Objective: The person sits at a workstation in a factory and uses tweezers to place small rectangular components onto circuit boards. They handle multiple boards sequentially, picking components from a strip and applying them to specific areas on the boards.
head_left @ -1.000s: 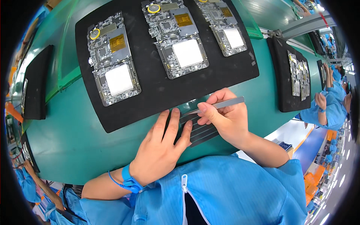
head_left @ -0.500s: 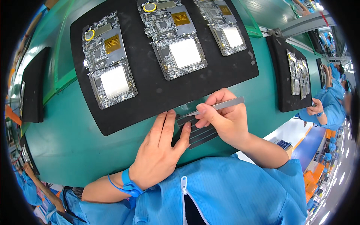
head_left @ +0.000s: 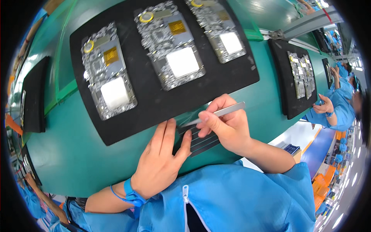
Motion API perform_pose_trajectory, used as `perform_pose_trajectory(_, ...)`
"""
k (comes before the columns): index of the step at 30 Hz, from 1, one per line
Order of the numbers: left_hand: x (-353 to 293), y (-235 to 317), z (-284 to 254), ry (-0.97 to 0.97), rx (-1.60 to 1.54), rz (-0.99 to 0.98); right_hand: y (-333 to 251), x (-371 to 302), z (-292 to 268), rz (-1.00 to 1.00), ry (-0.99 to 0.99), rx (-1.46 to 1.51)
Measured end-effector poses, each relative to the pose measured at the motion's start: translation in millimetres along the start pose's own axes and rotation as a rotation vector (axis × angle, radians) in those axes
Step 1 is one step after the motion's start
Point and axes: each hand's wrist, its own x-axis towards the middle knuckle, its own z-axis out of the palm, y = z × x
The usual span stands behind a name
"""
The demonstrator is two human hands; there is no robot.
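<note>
My right hand point(head_left: 228, 129) grips a pair of slim metal tweezers point(head_left: 233, 108) between thumb and fingers. Their tips point left, to the upper left corner of a sheet of black strips point(head_left: 205, 143) with pale lines between them. At that sheet's left edge lies my left hand point(head_left: 160, 154), fingers stretched out and thumb resting by the strips. Whether the tips touch a strip I cannot tell. Just beyond both hands is a black foam mat point(head_left: 150, 104) bearing three circuit boards, among them a left board point(head_left: 105, 63), a middle board point(head_left: 160, 36) and a right board point(head_left: 216, 19).
The green table point(head_left: 73, 154) runs to both sides. Another black mat with boards point(head_left: 284, 89) stands at the right, near a co-worker's hand point(head_left: 324, 105). A further black mat point(head_left: 34, 96) is at the left, with a person's arm point(head_left: 42, 195) below it.
The view has shifted slightly, and the boards sit a little further left and lower. My right hand still holds the tweezers by the strips. The co-worker's hand at right has lifted and spread.
</note>
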Motion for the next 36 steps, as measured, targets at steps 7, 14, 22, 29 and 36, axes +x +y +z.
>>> perform_pose_trajectory(7,17.6,18.6,-38.8,-0.177,0.056,-0.036,-50.9,56.2,-67.8,-0.38,-0.026,0.272)
perform_pose_trajectory(14,144.8,3.4,-22.8,0.301,0.176,0.055,-80.8,136.4,-83.8,-0.271,-0.021,0.152)
perform_pose_trajectory(22,131.0,-29.1,-1.2,0.397,0.274,0.095,-59.1,133.5,-56.1,-0.197,0.024,0.094)
perform_pose_trajectory(29,112.7,-59.2,23.7,0.399,0.331,0.151,-23.8,136.8,-35.6,-0.195,0.052,0.03)
perform_pose_trajectory(36,131.0,-32.2,13.9,0.342,0.364,0.137,-40.5,131.6,-58.4,-0.193,0.05,0.021)
